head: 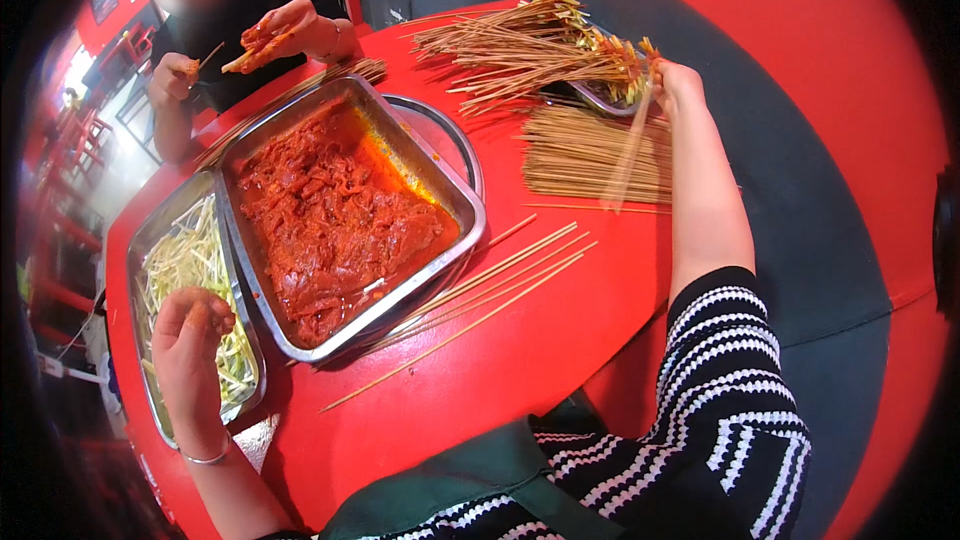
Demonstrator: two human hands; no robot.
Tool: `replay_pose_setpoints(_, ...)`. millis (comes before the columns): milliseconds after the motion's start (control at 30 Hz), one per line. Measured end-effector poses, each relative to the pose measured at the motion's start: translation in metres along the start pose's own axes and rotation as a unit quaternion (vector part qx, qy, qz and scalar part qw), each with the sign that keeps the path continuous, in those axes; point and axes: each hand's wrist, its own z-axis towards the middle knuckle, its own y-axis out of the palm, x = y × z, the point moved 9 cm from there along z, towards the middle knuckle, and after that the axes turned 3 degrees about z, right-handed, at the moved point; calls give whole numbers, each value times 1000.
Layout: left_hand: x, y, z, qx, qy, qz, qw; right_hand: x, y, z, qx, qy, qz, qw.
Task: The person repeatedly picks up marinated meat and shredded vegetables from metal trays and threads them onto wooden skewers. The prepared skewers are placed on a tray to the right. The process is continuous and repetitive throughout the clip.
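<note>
My right hand [679,86] is at the far right side of the table, its fingers closed at the food end of a bamboo skewer [630,154]. Motion blurs this skewer, which slants down from the fingers. Right beside that hand lies a heap of loaded skewers [517,52], red meat and pale stalks at their tips, partly over a metal tray [600,99]. My left hand [191,345] hovers over a metal tray [259,382] of cut pale-green vegetable stalks [184,247]. Its fingers are curled; whether anything small sits between them is hidden.
A deep steel pan [469,229] of red marinated meat [330,217] stands mid-table, tilted over a round metal rim [474,157]. Bare skewers lie in a thick stack [592,157] and loosely [480,292] in front. Across the red table [480,382], a person's hands [281,34] hold a skewer and meat.
</note>
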Motion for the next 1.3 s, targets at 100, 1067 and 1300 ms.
replay_pose_setpoints(100,3,2,-3,15,-10,9,1000,12,30,8,17,11,-5,1000)
replay_pose_setpoints(1067,35,6,-20,-51,60,-26,997,59,349,-347,-446,-385,-602,539)
replay_pose_setpoints(1300,20,7,-16,-34,48,88,994,-4,322,-386,-577,-220,-284,734)
